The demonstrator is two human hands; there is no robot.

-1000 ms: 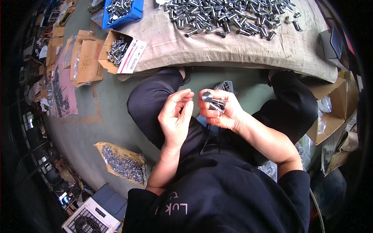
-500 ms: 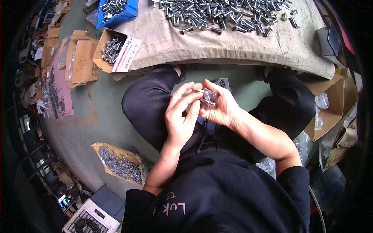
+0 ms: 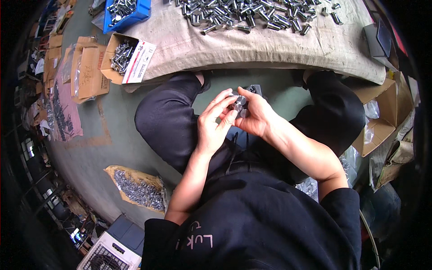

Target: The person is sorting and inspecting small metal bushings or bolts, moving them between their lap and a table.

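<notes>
Both hands meet above my lap, between my bent knees. In my right hand [image 3: 255, 118] lie several shiny flat-headed metal pins [image 3: 241, 101], cupped by the fingers and thumb. Their round heads face up. The fingertips of my left hand [image 3: 213, 125] close on the same pins from the other side, thumb below. The lower parts of the pins are hidden by the fingers. Just beyond my right fingers, a small grey container [image 3: 255, 88] shows partly, low between my legs.
Ahead, a cloth-covered table [image 3: 270, 51] bears a heap of similar pins [image 3: 265, 15]. At its left stand a blue bin [image 3: 136, 17] and a cardboard box [image 3: 140, 62] of pins. Small metal parts [image 3: 137, 188] lie on the floor at left. An open carton [image 3: 386, 128] stands at right.
The pins in my hands have turned, so their round heads now face up. My left fingers have shifted over them. The whole view has moved slightly.
</notes>
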